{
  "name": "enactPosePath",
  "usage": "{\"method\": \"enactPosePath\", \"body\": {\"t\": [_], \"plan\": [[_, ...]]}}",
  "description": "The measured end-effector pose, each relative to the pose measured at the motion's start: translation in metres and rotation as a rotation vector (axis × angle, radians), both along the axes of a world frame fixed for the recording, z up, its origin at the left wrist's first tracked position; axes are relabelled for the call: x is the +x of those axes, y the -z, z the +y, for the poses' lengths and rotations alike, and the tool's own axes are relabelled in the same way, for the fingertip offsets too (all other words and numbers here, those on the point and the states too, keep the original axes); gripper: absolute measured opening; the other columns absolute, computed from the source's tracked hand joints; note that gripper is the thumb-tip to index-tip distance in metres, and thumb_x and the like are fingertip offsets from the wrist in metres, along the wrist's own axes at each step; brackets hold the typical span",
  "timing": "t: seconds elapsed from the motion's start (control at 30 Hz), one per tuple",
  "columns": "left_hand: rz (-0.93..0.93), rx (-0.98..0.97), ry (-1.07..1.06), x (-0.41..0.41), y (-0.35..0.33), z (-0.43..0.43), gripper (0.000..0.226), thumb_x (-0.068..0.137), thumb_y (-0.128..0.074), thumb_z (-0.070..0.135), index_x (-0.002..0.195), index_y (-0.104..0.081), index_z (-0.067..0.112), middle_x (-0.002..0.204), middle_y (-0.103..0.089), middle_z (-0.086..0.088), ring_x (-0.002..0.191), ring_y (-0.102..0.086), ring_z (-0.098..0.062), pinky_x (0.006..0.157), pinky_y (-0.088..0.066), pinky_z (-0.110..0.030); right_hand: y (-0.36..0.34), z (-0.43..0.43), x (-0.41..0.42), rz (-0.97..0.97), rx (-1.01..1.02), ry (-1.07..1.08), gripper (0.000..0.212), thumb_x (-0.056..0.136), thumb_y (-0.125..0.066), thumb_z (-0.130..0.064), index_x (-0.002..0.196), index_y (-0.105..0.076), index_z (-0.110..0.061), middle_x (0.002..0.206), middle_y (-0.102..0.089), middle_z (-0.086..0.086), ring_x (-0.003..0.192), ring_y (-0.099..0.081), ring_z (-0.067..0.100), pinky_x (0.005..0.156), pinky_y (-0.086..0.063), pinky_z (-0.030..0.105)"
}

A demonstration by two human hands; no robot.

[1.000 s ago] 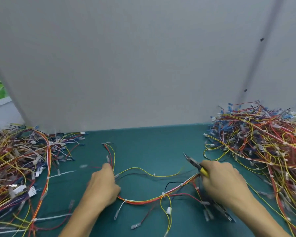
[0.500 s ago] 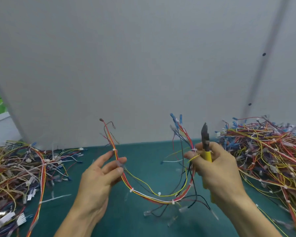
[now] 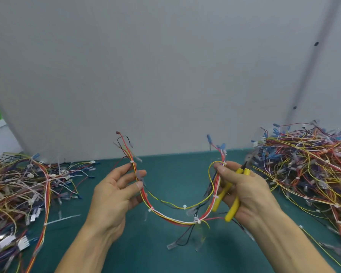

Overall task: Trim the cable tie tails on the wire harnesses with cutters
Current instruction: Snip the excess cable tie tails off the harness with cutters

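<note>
A wire harness (image 3: 172,215) of red, yellow, white and black wires hangs in a U between my hands, above the green table. My left hand (image 3: 116,196) pinches its left leg between thumb and fingers, just below a white cable tie (image 3: 132,161). My right hand (image 3: 242,192) grips the right leg at the thumb and also holds the yellow-handled cutters (image 3: 232,196), whose dark jaws point up and to the right. More white ties (image 3: 184,206) sit along the sagging part. Clear connectors dangle below it.
A big heap of harnesses (image 3: 311,170) fills the right side of the table. Another heap (image 3: 18,196) lies at the left, with loose white tie tails (image 3: 64,219) beside it. A grey wall panel (image 3: 165,75) stands close behind the green mat (image 3: 175,168).
Both hands lifted the harness off the table a second ago. Since half a second ago the hands spread apart and the cutters tipped from upright to the right in my right hand.
</note>
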State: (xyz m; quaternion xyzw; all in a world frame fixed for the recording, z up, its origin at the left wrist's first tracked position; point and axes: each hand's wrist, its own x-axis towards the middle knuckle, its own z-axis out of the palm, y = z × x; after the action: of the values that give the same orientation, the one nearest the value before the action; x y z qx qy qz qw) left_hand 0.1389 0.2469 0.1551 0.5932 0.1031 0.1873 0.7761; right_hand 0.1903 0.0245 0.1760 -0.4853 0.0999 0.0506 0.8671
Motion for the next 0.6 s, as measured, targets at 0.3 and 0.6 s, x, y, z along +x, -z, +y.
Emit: {"method": "enactPosePath", "body": {"t": [0.3,0.6], "plan": [[0.023,0.009,0.015,-0.0005,0.0006,-0.0005,0.044,0.083,-0.056,-0.016,0.106,-0.064,0.020,0.089,-0.075,-0.003,0.073,-0.067,-0.006,0.056,-0.056,-0.027,-0.0001,-0.0045,0.0004,-0.030,0.000,0.040,0.020,0.081,-0.069,-0.001,0.097,-0.062,-0.010,0.074,-0.068,0.007,0.053,-0.061,0.016,0.060,-0.052,0.033],[0.028,0.037,0.036,-0.0025,-0.0014,-0.0027,0.046,0.082,-0.057,-0.019,0.099,-0.069,0.022,0.086,-0.075,-0.004,0.070,-0.067,-0.008,0.056,-0.056,-0.028,-0.0024,-0.0011,-0.0023,-0.097,-0.027,-0.030,0.019,0.086,-0.061,0.001,0.100,-0.065,-0.011,0.085,-0.073,0.002,0.058,-0.062,0.011,0.053,-0.051,0.029]]}}
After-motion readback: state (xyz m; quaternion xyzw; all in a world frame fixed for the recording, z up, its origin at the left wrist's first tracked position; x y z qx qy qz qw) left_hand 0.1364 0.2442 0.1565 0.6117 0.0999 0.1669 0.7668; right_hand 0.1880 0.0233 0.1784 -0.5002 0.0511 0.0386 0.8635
